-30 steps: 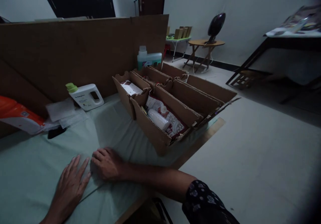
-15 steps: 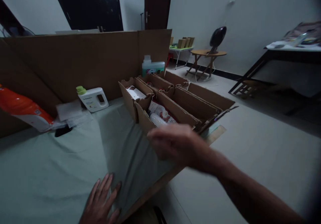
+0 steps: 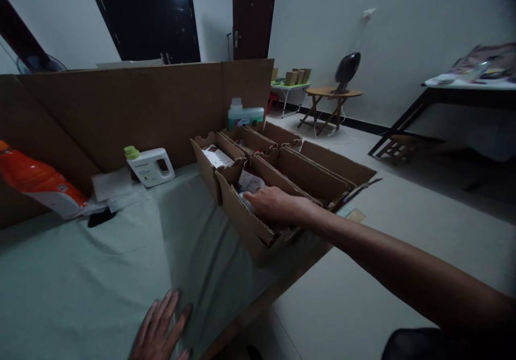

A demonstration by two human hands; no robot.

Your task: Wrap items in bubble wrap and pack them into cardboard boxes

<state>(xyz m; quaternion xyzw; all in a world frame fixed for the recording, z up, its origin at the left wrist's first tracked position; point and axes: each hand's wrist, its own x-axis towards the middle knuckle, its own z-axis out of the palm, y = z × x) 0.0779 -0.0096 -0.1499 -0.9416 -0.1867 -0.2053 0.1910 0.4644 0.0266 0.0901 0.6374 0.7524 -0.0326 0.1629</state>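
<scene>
My right hand [image 3: 272,203] reaches down into the front cardboard compartment [image 3: 245,223]. Its fingers are curled against a whitish, see-through plastic item [image 3: 246,201]; the hand covers much of it, so its kind is unclear. Just behind the fingers lies a printed white and red packet [image 3: 250,181]. On the green cloth [image 3: 100,285] near the table's front edge, my left hand [image 3: 159,328] rests flat with fingers spread and nothing in it.
More cardboard compartments [image 3: 314,173] adjoin on the right and behind, one holding a white card [image 3: 217,157]. A white jug with a green cap [image 3: 150,166], an orange bottle [image 3: 40,180] and a teal bottle [image 3: 245,115] stand along the cardboard screen [image 3: 133,102].
My right hand has moved from in front of the compartments to inside the front one, against the plastic item. My left hand stays flat on the cloth. The view has tilted slightly up.
</scene>
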